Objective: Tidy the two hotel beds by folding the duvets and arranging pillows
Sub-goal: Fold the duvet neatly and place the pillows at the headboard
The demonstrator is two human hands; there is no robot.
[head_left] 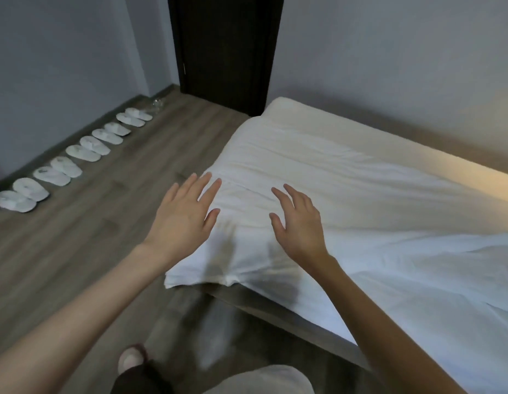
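Observation:
A folded white duvet (318, 166) lies across the end of the bed (281, 311), its near corner hanging a little over the bed's edge. My left hand (184, 214) hovers over that overhanging edge with fingers spread and straight, holding nothing. My right hand (298, 223) is stretched out above the duvet, fingers relaxed and apart, empty. Whether either hand touches the fabric I cannot tell. A white sheet (432, 280) covers the bed to the right. No pillow is in view.
Several white slippers (71, 163) line the left wall on the wooden floor (105, 237). A dark door (224, 52) stands behind the bed's far corner. My foot (132, 361) is on the floor near the bed.

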